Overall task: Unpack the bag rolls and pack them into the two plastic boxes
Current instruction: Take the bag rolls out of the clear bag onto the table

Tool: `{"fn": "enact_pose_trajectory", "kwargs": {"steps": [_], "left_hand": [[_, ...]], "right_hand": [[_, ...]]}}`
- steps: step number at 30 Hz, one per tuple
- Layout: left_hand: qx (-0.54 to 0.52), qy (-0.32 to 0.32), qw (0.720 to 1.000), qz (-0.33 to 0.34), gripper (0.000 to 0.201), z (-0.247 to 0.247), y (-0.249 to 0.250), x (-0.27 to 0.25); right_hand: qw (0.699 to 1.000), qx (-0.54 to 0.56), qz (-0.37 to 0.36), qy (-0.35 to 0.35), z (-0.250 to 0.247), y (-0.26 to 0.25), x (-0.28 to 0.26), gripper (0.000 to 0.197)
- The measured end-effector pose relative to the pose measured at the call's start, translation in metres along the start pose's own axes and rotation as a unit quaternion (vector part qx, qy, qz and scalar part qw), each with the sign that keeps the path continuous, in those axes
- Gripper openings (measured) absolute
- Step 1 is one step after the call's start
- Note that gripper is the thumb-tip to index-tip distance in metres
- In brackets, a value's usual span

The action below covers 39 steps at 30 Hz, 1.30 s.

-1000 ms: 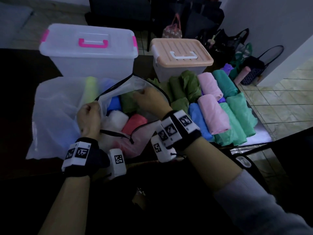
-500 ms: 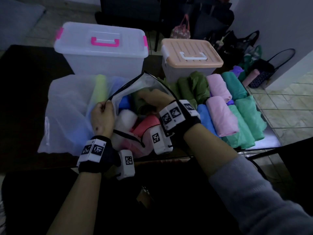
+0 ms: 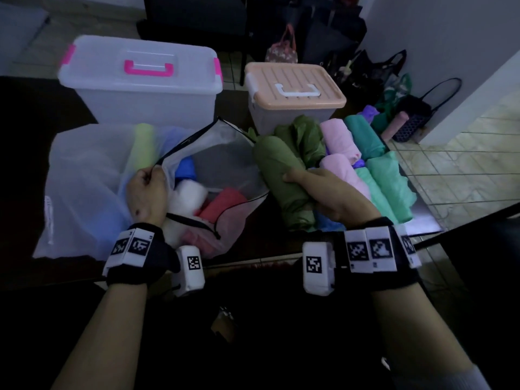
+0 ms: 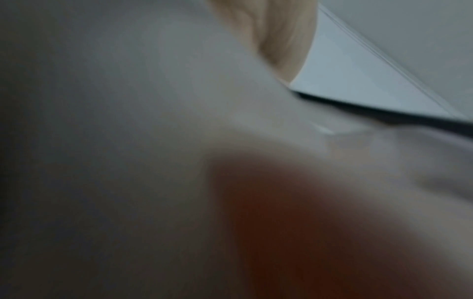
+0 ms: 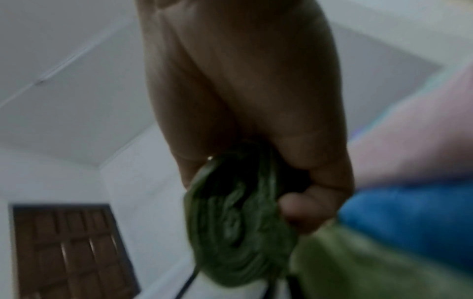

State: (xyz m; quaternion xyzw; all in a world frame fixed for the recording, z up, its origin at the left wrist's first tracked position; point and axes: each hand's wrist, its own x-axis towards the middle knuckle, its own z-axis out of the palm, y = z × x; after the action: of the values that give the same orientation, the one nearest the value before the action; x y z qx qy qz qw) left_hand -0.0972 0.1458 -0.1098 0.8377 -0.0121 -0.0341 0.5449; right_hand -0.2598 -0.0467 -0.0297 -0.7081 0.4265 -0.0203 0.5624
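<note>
Gripping olive-green bag roll [image 3: 284, 181] mid-length: right hand [image 3: 334, 198] fingers wrapped round it.
Soft, light, compressible; left hand [image 3: 146, 192] pinches mesh bag [image 3: 225, 153] rim.

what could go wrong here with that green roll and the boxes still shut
The right hand grips the olive green bag roll above a crowded pile; set on top, it may roll off the table edge. Both the pink-handled clear box and the peach-lidded box are closed, and the left hand is busy holding the mesh bag.
</note>
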Motion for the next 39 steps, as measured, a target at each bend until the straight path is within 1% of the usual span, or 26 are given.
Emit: {"fn": "enact_pose_trajectory", "kwargs": {"steps": [1, 2, 3, 4, 6, 7, 10, 12, 15, 16, 17, 18, 19, 20, 21, 22, 23, 24, 26, 27, 28, 29, 30, 33, 35, 39], "left_hand": [[-0.002, 0.002, 1.000, -0.002, 0.023, 0.001, -0.001, 0.001], [-0.004, 0.004, 1.000, -0.003, 0.024, 0.001, -0.002, 0.002], [-0.005, 0.006, 1.000, -0.006, 0.026, 0.001, -0.003, 0.002], [-0.005, 0.006, 1.000, -0.009, 0.028, 0.001, -0.003, 0.003], [-0.006, 0.006, 1.000, -0.010, 0.032, 0.001, -0.002, 0.002], [-0.006, 0.005, 1.000, -0.009, 0.032, 0.001, -0.001, 0.000], [0.003, 0.003, 1.000, -0.013, 0.032, -0.001, 0.004, -0.004], [0.019, -0.006, 1.000, -0.016, 0.035, -0.002, 0.008, -0.006], [0.070, -0.043, 0.997, 0.001, 0.036, -0.003, 0.019, -0.010], [0.083, -0.049, 0.995, 0.017, 0.035, -0.003, 0.025, -0.011], [0.094, -0.035, 0.994, 0.044, 0.034, -0.003, 0.031, -0.012], [0.106, 0.001, 0.992, 0.074, 0.033, -0.003, 0.037, -0.012], [0.124, 0.053, 0.986, 0.097, 0.033, -0.004, 0.040, -0.012], [0.148, 0.111, 0.977, 0.105, 0.034, -0.007, 0.043, -0.012], [0.175, 0.163, 0.966, 0.098, 0.039, -0.012, 0.046, -0.011], [0.203, 0.197, 0.956, 0.073, 0.046, -0.018, 0.047, -0.008], [0.223, 0.210, 0.952, 0.027, 0.053, -0.025, 0.046, -0.004], [0.229, 0.206, 0.951, -0.038, 0.060, -0.033, 0.044, 0.002], [0.199, 0.168, 0.950, -0.174, 0.074, -0.046, 0.036, 0.014], [0.162, 0.135, 0.952, -0.220, 0.081, -0.050, 0.030, 0.019], [0.117, 0.106, 0.957, -0.243, 0.086, -0.053, 0.025, 0.021], [0.086, 0.087, 0.961, -0.247, 0.089, -0.053, 0.019, 0.023], [0.074, 0.072, 0.965, -0.239, 0.087, -0.053, 0.017, 0.023], [0.086, 0.037, 0.976, -0.198, 0.058, -0.052, 0.019, 0.021], [0.069, 0.022, 0.982, -0.177, 0.047, -0.050, 0.029, 0.017], [0.074, -0.010, 0.992, -0.104, 0.040, -0.036, 0.054, 0.007]], "right_hand": [[1.000, -0.014, -0.015, 0.023, -0.006, 0.004, -0.001, 0.063], [0.998, -0.038, -0.033, 0.045, -0.011, 0.007, -0.003, 0.054], [0.993, -0.080, -0.046, 0.073, -0.015, 0.010, -0.004, 0.044], [0.984, -0.135, -0.056, 0.105, -0.017, 0.011, -0.006, 0.041], [0.963, -0.219, -0.058, 0.150, -0.018, 0.017, -0.005, 0.047], [0.955, -0.241, -0.056, 0.161, -0.016, 0.020, -0.003, 0.050], [0.942, -0.277, -0.060, 0.178, -0.007, 0.029, 0.004, 0.051], [0.927, -0.314, -0.064, 0.194, -0.004, 0.032, 0.003, 0.051], [0.881, -0.407, -0.068, 0.234, -0.001, 0.024, -0.001, 0.057], [0.866, -0.423, -0.083, 0.252, 0.000, 0.019, 0.000, 0.059], [0.858, -0.429, -0.108, 0.263, 0.002, 0.013, 0.003, 0.060], [0.854, -0.430, -0.130, 0.263, 0.004, 0.008, 0.007, 0.059], [0.854, -0.431, -0.143, 0.254, 0.005, 0.005, 0.014, 0.059], [0.859, -0.430, -0.146, 0.238, 0.007, 0.003, 0.021, 0.059], [0.864, -0.430, -0.140, 0.220, 0.008, 0.003, 0.028, 0.059], [0.869, -0.432, -0.129, 0.204, 0.009, 0.004, 0.035, 0.060], [0.871, -0.437, -0.117, 0.192, 0.009, 0.006, 0.040, 0.061], [0.872, -0.441, -0.108, 0.185, 0.009, 0.008, 0.043, 0.061], [0.875, -0.436, -0.104, 0.181, 0.009, 0.009, 0.047, 0.061], [0.878, -0.432, -0.102, 0.179, 0.009, 0.008, 0.047, 0.061], [0.881, -0.428, -0.101, 0.178, 0.008, 0.007, 0.047, 0.061], [0.882, -0.425, -0.101, 0.178, 0.008, 0.006, 0.047, 0.061], [0.882, -0.424, -0.102, 0.181, 0.008, 0.005, 0.048, 0.062], [0.872, -0.436, -0.110, 0.195, 0.008, 0.001, 0.051, 0.062], [0.867, -0.444, -0.113, 0.197, 0.009, 0.000, 0.054, 0.062], [0.871, -0.444, -0.103, 0.184, 0.010, 0.001, 0.059, 0.061]]}}
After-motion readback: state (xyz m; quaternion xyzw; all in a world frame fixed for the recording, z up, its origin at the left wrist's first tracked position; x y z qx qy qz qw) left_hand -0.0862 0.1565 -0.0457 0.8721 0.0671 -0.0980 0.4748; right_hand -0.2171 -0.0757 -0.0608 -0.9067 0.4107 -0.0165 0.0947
